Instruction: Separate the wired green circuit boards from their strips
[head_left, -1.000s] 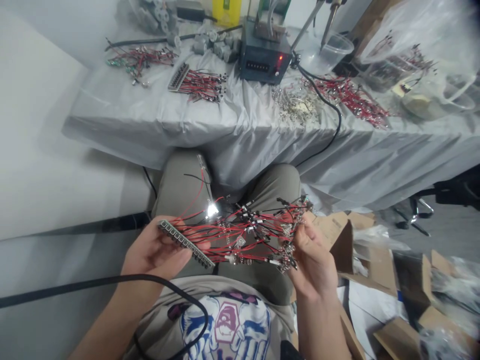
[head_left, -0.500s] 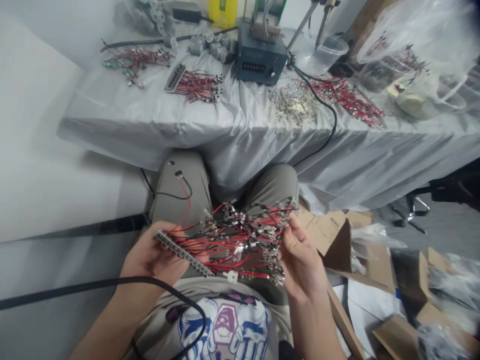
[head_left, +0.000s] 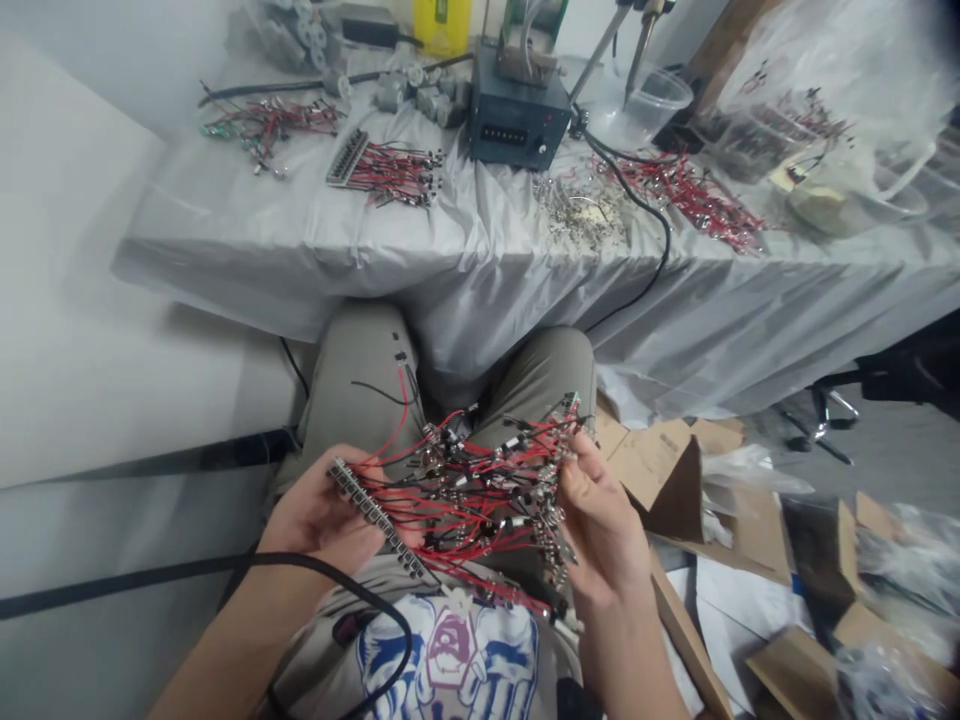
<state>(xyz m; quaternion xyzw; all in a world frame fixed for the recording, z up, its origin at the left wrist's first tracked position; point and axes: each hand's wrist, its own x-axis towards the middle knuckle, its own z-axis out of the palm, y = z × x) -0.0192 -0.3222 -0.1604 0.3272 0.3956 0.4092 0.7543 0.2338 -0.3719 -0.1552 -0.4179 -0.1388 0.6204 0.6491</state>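
Observation:
A long strip of small black square parts is held in my left hand, whose fingers wrap round its upper end. Many red and black wires run from the strip to the right. At their far ends, small metal pieces and connectors form a tangle against my right hand, with thumb and fingers closed on its edge. One red and black wire pair with a small black connector sticks out over my left thigh. The wire bundle hangs above my lap.
On the cloth-covered table lie another wired strip, wire piles, loose metal bits and a blue box. A black cable crosses my left forearm. Cardboard boxes stand at right.
My left hand and the strip have moved slightly right, nearer my right hand. The wires have bunched and sag lower at the front, and the loose connector has shifted right over my thigh.

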